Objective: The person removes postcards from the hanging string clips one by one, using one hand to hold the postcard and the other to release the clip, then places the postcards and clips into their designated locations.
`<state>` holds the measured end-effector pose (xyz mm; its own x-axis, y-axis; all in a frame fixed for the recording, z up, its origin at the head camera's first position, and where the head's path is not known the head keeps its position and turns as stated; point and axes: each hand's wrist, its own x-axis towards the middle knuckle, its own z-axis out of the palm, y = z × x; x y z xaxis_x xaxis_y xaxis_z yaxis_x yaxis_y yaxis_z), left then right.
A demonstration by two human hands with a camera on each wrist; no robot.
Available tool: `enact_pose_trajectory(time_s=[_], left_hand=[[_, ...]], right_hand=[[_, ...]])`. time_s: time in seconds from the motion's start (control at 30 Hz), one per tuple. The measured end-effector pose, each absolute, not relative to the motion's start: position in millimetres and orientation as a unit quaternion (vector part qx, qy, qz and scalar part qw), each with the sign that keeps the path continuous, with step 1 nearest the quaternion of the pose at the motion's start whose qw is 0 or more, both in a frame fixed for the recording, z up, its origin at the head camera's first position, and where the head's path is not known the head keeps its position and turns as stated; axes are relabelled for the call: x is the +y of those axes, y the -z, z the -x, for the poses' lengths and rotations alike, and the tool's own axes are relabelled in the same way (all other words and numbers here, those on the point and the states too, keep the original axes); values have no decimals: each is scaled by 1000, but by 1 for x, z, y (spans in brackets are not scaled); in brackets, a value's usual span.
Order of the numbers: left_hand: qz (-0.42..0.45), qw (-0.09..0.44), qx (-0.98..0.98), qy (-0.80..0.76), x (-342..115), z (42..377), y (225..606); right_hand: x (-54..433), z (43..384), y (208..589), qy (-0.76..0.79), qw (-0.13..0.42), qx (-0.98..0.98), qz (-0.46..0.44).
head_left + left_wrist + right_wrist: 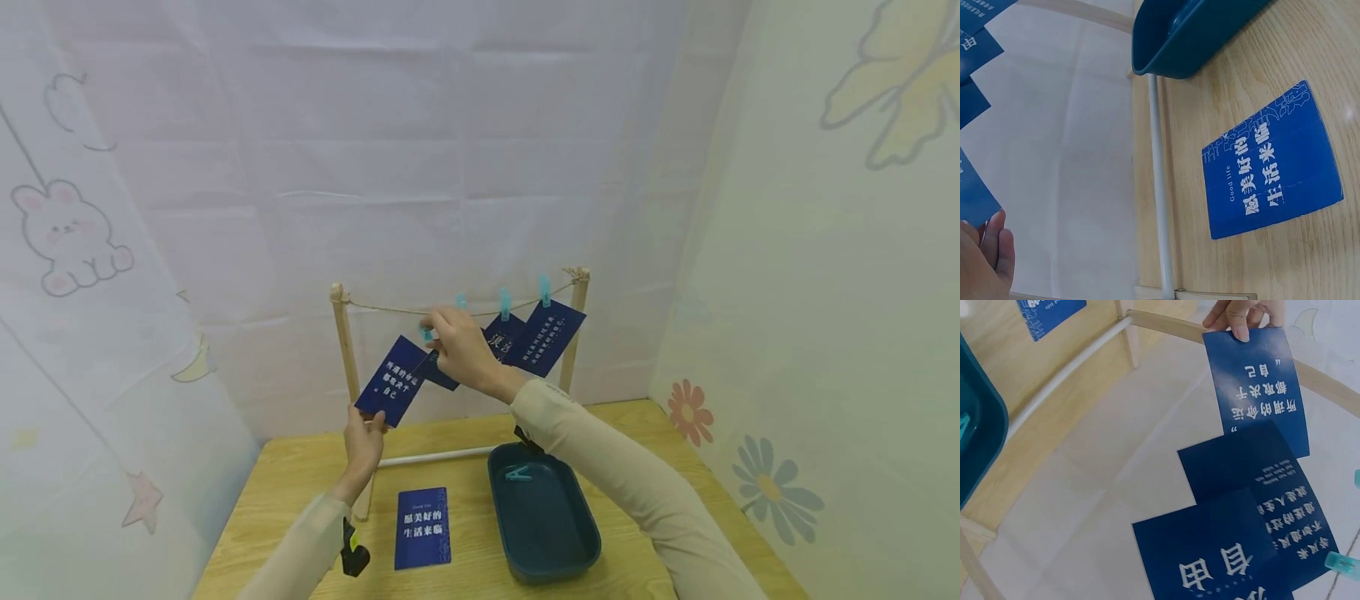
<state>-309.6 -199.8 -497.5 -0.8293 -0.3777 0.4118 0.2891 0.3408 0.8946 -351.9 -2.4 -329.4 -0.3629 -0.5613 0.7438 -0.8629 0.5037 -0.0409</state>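
Observation:
My left hand [364, 443] pinches a dark blue printed card [391, 382] by its lower edge, in front of the rope's left half. In the right wrist view the same card [1257, 387] hangs below the left fingers. My right hand [467, 348] is raised at the rope [382, 309], its fingertips on a light-blue clothespin [427, 333] near the held card's top corner. Further right, other blue cards [546, 337] hang from the rope under clothespins [545, 292]. The right hand and forearm partly hide these cards.
The rope spans two wooden posts [345, 342], with a white rod [435, 457] low between them. A blue card [422, 528] lies on the wooden table [285, 492]. Right of it stands a dark teal tray [551, 571] with a clothespin [517, 474] inside.

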Motion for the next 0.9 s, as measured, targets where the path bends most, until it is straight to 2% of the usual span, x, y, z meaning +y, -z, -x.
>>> enact_pose_trajectory(time_s=[0.4,0.67,0.9], left_hand=[[-40,272,-747,606,-201,304,503],[-48,238,-756,609,-207,300,512],[-55,200,-741,639,-209,295,516]], right_hand=[[6,349,363,-206,296,-817,-451],[16,346,392,-203,231,-829,-467],[27,343,410,-186,166,-860,-445]])
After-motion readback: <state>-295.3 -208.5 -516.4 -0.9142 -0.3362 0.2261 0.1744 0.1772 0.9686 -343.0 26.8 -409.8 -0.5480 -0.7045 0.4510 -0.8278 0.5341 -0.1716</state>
